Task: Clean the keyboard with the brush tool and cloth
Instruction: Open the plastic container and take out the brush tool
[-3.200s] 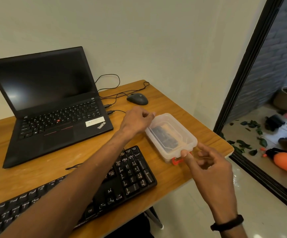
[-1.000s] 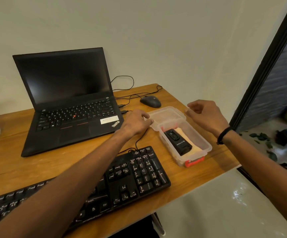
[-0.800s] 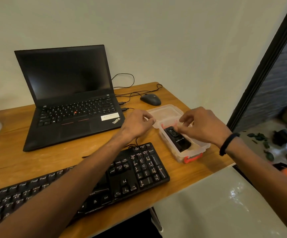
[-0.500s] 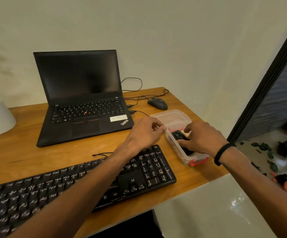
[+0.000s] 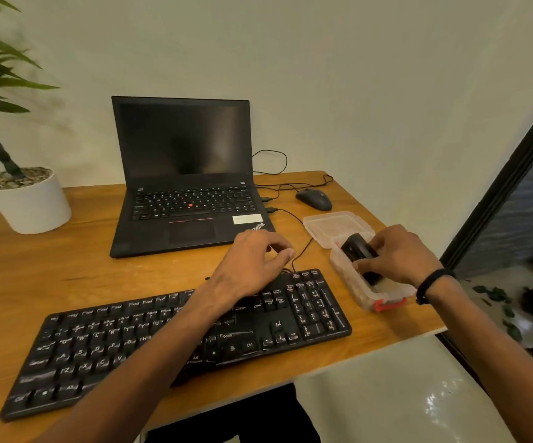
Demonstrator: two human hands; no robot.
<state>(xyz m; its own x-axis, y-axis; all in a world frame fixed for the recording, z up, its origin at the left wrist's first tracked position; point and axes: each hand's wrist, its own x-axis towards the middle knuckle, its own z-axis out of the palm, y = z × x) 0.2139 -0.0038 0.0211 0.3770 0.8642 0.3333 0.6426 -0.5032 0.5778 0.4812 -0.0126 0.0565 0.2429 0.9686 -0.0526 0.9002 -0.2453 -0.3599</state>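
A black keyboard (image 5: 105, 343) lies along the desk's front edge. At its right end stands a clear plastic box (image 5: 364, 295) with a red latch, lid off. My right hand (image 5: 396, 254) reaches into the box with its fingers closed around the black brush tool (image 5: 356, 247), whose upper end tilts out above the rim. A pale cloth seems to lie under the tool, mostly hidden. Hovering over the keyboard's upper right corner, my left hand (image 5: 252, 260) holds nothing, its fingers loosely curled and apart.
The clear lid (image 5: 332, 223) lies just behind the box. An open black laptop (image 5: 185, 187) stands at the back, a black mouse (image 5: 314, 199) and cables to its right. A white plant pot (image 5: 32, 203) sits far left. The desk edge (image 5: 418, 334) drops off at right.
The lid came off and was set behind the box. My right hand went into the box and closed on the brush tool. My left hand let go of the box and drew back.
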